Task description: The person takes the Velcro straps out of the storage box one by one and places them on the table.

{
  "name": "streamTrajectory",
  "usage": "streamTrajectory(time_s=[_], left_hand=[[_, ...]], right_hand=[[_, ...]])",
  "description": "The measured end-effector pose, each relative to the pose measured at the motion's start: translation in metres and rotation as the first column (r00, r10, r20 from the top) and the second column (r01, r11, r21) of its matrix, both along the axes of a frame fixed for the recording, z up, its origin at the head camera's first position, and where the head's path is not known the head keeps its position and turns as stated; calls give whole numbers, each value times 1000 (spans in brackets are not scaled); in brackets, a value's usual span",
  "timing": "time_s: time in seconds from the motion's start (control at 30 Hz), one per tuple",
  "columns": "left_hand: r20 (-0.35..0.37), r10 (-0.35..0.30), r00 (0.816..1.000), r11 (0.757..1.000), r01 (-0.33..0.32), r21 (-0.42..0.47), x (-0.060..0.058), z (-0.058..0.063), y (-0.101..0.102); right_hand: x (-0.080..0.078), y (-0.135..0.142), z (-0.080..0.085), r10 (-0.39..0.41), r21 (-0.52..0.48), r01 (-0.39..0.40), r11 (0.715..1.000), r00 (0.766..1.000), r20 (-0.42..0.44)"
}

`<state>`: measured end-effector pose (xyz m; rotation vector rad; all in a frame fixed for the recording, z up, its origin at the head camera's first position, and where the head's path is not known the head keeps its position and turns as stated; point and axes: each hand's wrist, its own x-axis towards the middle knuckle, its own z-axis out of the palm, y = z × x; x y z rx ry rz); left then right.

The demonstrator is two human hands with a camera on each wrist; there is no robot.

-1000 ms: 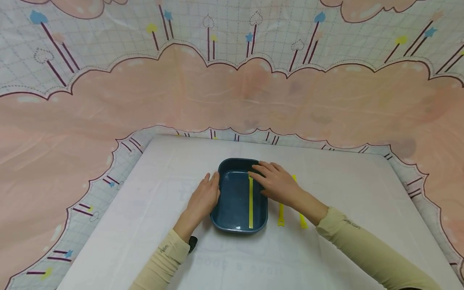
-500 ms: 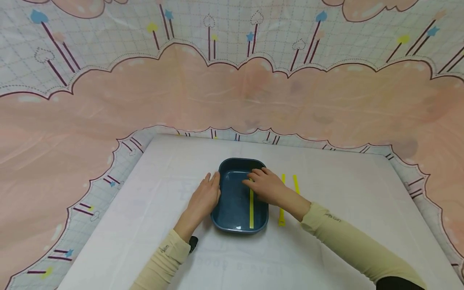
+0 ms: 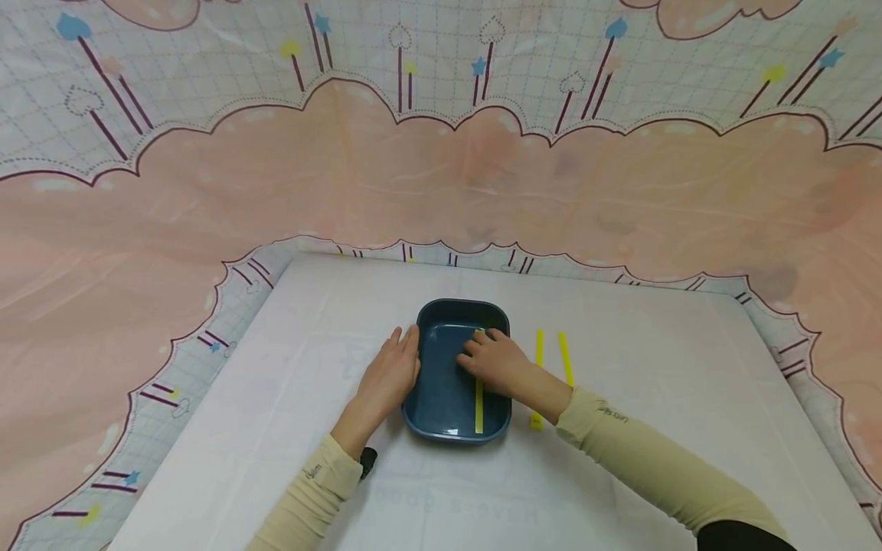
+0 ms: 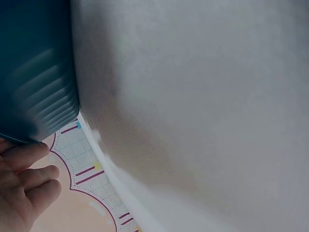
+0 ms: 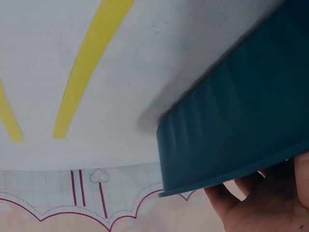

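Note:
A dark blue rectangular tray point(image 3: 441, 402) stands on the white table in the head view. My left hand point(image 3: 390, 373) rests along its left side, fingers extended; in the left wrist view those fingers point(image 4: 34, 157) lie at the rim. Over the tray's right half, my right hand point(image 3: 498, 363) reaches in with bent fingers above a flat yellow strip point(image 3: 478, 413), covering its middle. From the right wrist view, the tray wall point(image 5: 222, 130) hides most of the fingers of the right hand point(image 5: 270, 208); I cannot tell whether they pinch the strip.
Two more yellow strips lie on the table right of the tray, a nearer one point(image 3: 539, 344) and a farther one point(image 3: 565, 356), both partly under the right forearm. Behind the white table point(image 3: 317, 298) hangs a pink and white patterned cloth point(image 3: 441, 184).
My right hand has moved from the tray's upper right rim inward and down over the yellow strip, its fingers bending. My left hand and the tray have stayed in place.

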<state>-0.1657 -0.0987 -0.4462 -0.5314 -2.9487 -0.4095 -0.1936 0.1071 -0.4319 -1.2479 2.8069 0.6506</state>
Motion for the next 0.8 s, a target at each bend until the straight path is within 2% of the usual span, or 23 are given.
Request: streamTrajectory(time_s=[0.27,0.53,0.8], left_hand=[[-25,-10,1000,1000,10,5,-1,0,-1],[7,0,1000,1000,0,-15,-2,-1,0],[11,4,1000,1000,-4,-18,-2,-2,-1]], right_hand=[[-2,-12,-5,20,-53,-20,998,1000,-6],[-3,-24,-7,52,-88,-52,995,999,0],[-4,-33,-13,65,-122,-63,990,998,10]])
